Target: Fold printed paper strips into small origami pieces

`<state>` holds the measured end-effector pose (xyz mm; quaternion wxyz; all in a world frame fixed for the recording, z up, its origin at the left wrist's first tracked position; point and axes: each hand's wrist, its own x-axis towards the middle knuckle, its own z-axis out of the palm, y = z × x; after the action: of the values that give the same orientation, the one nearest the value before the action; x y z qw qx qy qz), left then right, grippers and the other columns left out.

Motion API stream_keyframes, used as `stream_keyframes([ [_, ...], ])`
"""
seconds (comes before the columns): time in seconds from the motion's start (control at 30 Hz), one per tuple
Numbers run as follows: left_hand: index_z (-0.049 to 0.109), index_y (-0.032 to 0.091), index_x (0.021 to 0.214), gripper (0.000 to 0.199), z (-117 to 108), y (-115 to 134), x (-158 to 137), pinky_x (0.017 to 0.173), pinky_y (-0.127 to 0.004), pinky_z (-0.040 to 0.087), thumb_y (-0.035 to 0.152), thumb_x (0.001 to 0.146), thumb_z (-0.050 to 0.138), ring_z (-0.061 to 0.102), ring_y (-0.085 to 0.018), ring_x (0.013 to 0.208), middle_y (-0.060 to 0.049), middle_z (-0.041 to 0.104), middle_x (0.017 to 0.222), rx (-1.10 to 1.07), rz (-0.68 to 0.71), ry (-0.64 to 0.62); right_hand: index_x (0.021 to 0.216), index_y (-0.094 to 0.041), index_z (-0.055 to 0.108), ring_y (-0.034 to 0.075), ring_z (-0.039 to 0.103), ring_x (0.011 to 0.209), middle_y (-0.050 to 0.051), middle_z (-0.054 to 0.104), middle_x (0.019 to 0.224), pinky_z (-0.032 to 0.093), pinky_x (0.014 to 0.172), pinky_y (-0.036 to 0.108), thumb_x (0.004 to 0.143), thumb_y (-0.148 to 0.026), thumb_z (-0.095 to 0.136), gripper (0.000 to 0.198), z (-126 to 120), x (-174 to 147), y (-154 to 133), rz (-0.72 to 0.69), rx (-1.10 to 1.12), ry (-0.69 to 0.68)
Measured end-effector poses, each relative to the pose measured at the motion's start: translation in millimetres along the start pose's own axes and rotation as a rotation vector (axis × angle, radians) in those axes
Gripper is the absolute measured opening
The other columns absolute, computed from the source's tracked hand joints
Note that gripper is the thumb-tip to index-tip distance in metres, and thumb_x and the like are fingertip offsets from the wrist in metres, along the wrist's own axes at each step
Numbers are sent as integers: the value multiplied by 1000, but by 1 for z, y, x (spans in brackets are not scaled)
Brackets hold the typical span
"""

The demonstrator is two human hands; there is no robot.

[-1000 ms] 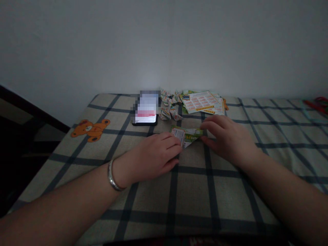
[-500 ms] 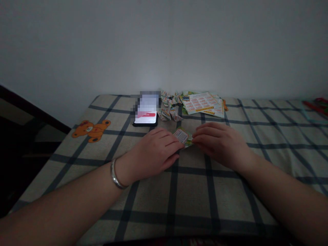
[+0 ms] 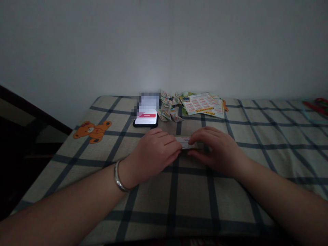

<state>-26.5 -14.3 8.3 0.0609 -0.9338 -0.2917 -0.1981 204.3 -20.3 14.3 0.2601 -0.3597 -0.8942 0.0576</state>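
Note:
A small folded piece of printed paper (image 3: 185,142) lies low over the tablecloth between my two hands, its white side with fine print facing me. My left hand (image 3: 159,153), a silver bangle at the wrist, is closed with fingertips and thumb pinching the paper's left end. From the other side, my right hand (image 3: 217,147) curves around the right end. Its index fingertip presses on the printed face, and the thumb sits just below the lower edge. The fingers cover part of the paper's right side.
A lit phone (image 3: 146,114) lies behind my left hand. Beside it are several folded paper pieces (image 3: 166,114) and a stack of printed sheets (image 3: 201,104) near the wall. The checked tablecloth (image 3: 143,212) has a bear picture (image 3: 92,131) at left. A red item (image 3: 317,106) lies far right.
The paper now shows a long white printed strip instead of a slanted green and white patch. My right thumb has separated from the fingers, and the hand has shifted slightly left.

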Motion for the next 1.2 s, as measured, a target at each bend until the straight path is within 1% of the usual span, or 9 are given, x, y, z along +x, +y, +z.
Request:
stream_keyframes([
  [0.13,63,18,88,11,2,-3,-1,74,-32,42,23,93,55,60,-18,78,-1,65,82,-133,-81,61,97,-20,64,19,63,86,4,69,91,49,76,33,82,-25,70,17,2,1,8,83,83,38],
  [0.37,60,18,86,4,-1,-5,-1,67,-25,42,20,89,59,58,-13,74,2,63,79,-418,-252,108,91,-21,64,19,63,98,6,71,103,48,87,34,84,-18,65,8,7,4,21,0,212,129],
  [0.5,56,18,88,5,2,-6,-1,65,-22,44,21,88,60,60,-10,72,3,63,80,-637,-362,113,92,-22,65,20,64,91,4,71,96,50,82,35,90,-25,59,7,8,2,21,159,324,74],
  [0.67,39,19,128,49,5,-5,-2,75,-26,50,21,85,62,65,-13,81,1,66,87,-864,-410,155,88,-21,66,20,64,76,5,70,84,52,67,33,91,-37,57,18,9,1,19,359,522,-62],
  [0.73,33,21,138,56,5,-5,-3,73,-26,49,23,89,60,65,-14,81,0,67,87,-873,-425,146,91,-21,67,19,65,74,5,70,84,52,65,32,90,-37,58,18,11,1,19,389,581,-92],
  [0.87,36,22,139,51,6,-7,-2,62,-24,45,26,92,56,59,-12,69,3,62,77,-829,-489,149,109,-23,66,20,68,82,5,73,98,55,71,33,87,-34,60,25,14,1,19,424,657,-90],
  [1.0,37,22,140,56,9,-12,-1,58,-23,43,25,88,60,55,-11,65,4,56,74,-772,-512,87,121,-23,65,18,67,76,4,74,99,53,64,29,85,-30,60,37,12,3,17,438,559,-139],
  [1.1,41,23,138,55,10,-12,-2,64,-25,47,24,86,62,57,-13,73,0,60,89,-701,-494,51,124,-22,66,16,62,63,3,74,83,46,53,26,85,-29,59,40,10,4,17,443,374,-170],
  [1.2,47,22,133,51,10,-11,-2,75,-29,50,21,85,61,59,-14,83,-4,62,107,-630,-464,42,126,-25,66,14,58,57,2,73,78,42,50,25,87,-30,58,40,10,3,18,416,284,-178],
])
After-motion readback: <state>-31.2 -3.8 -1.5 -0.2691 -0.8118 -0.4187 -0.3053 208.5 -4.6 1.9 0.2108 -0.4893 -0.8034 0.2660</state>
